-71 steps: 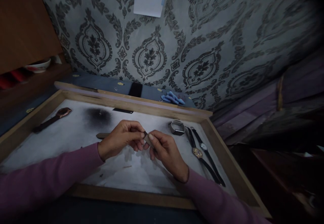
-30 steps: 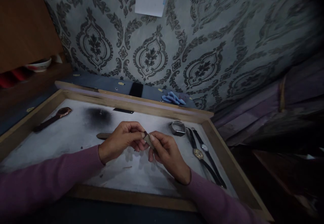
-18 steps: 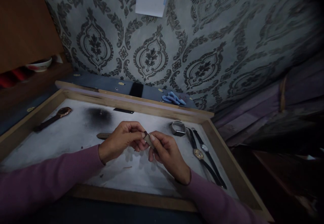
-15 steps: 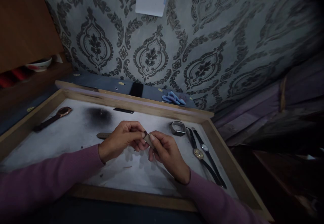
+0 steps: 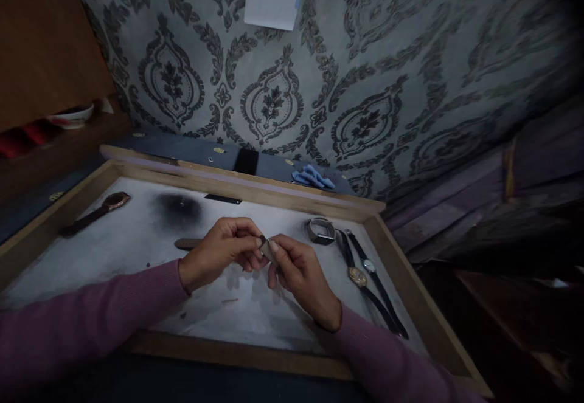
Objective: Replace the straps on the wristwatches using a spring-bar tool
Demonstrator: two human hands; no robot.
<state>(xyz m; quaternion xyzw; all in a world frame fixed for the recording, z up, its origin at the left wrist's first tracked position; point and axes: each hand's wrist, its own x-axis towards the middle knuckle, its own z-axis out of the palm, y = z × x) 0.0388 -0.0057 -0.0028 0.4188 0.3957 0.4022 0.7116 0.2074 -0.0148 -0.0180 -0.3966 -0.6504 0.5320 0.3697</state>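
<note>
Both my hands meet over the middle of the white-bottomed tray, pinching a short grey-brown watch strap [image 5: 268,251]. My left hand [image 5: 225,245] has thumb and fingers closed on its upper end. My right hand [image 5: 301,269] grips the same strap from the right, thumb on top. Fingers hide most of the strap, and any small part between the fingertips is too dark to make out. Behind my left wrist lies another brown strap piece [image 5: 186,244], partly covered by the hand.
A wooden rim [image 5: 246,181] surrounds the tray. Inside lie a brown-strapped watch [image 5: 116,200] at left, a dark thin strip [image 5: 222,199], a square-cased watch [image 5: 322,231], a gold-dial watch [image 5: 358,276] and a slim watch [image 5: 368,265]. Beyond the rim rests a blue cloth [image 5: 312,176].
</note>
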